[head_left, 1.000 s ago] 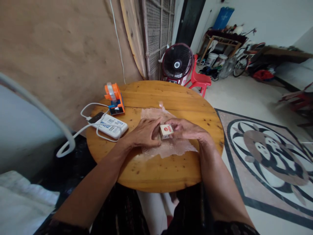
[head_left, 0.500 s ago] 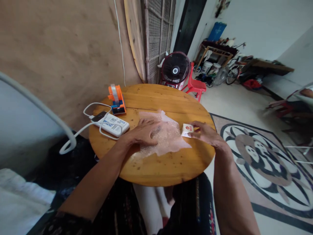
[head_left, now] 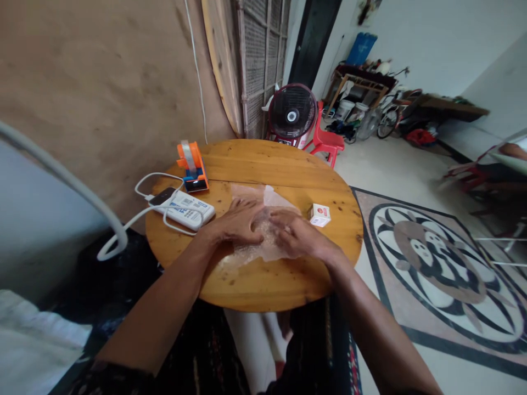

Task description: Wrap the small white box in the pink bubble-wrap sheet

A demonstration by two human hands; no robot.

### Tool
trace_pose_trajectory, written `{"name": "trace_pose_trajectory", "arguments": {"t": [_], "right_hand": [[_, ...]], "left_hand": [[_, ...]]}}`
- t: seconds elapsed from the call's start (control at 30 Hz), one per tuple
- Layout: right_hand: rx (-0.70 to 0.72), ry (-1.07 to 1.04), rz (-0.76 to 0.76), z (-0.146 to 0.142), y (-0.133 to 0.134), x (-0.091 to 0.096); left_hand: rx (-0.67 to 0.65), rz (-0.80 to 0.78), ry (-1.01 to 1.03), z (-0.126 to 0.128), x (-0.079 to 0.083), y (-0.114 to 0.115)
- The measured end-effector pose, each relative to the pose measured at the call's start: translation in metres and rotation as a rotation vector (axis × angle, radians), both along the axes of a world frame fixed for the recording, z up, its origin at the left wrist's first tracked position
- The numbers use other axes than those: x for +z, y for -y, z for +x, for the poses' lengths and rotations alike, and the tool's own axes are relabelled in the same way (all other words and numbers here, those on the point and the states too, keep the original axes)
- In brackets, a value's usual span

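Note:
A sheet of clear pinkish bubble wrap (head_left: 263, 248) lies flat on the round wooden table (head_left: 263, 285). My left hand (head_left: 241, 221) rests on its left part, fingers spread and palm down. On the sheet's right part lies my right hand (head_left: 294, 233), its fingers stretched out toward the left. Neither hand grips anything that I can see. To the right of the sheet, apart from both hands, stands a small white box (head_left: 320, 215) with a red mark.
An orange and blue tape dispenser (head_left: 193, 167) stands at the table's back left. In front of it a white power bank (head_left: 187, 208) lies with a white cable. Beyond the table are a fan (head_left: 292, 115) and a red chair (head_left: 329, 140).
My right hand has let go of the small white box and moved left onto the bubble wrap. The box stays on the table's right side. My left hand keeps its place.

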State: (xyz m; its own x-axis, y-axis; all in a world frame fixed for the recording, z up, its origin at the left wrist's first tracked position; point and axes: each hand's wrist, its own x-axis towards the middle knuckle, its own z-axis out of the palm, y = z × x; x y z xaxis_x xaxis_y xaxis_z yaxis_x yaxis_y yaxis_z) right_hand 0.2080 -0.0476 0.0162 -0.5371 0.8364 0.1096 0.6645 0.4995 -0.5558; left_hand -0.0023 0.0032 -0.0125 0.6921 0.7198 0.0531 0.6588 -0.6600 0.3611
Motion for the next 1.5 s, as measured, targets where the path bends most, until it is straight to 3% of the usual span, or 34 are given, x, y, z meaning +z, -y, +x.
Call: {"name": "trace_pose_trajectory", "arguments": {"t": [0.1,0.33,0.47,0.63,0.83,0.97,1.13,1.5], "right_hand": [[-0.004,0.12,0.097,-0.013,-0.02,-0.007],[-0.262,0.362,0.187,-0.004,-0.056,-0.031],[-0.313,0.396,0.225,0.001,-0.053,-0.042],[-0.348,0.435,0.26,0.0,-0.051,-0.042],[-0.383,0.496,0.307,-0.002,-0.051,-0.039],[-0.412,0.524,0.328,-0.003,-0.051,-0.039],[-0.438,0.522,0.349,-0.004,-0.053,-0.04],[-0.48,0.541,0.347,-0.009,-0.057,-0.043]], "left_hand": [[-0.004,0.015,-0.008,-0.001,-0.001,-0.001],[-0.024,-0.02,-0.029,-0.006,-0.007,-0.006],[0.032,-0.018,-0.022,-0.009,-0.009,-0.009],[0.106,0.005,0.029,-0.008,-0.004,-0.008],[0.208,0.154,0.025,-0.002,-0.002,-0.004],[0.175,0.244,0.051,0.002,-0.007,-0.007],[0.118,0.193,0.077,0.003,-0.01,-0.01],[0.207,0.147,0.022,0.001,-0.012,-0.015]]}}
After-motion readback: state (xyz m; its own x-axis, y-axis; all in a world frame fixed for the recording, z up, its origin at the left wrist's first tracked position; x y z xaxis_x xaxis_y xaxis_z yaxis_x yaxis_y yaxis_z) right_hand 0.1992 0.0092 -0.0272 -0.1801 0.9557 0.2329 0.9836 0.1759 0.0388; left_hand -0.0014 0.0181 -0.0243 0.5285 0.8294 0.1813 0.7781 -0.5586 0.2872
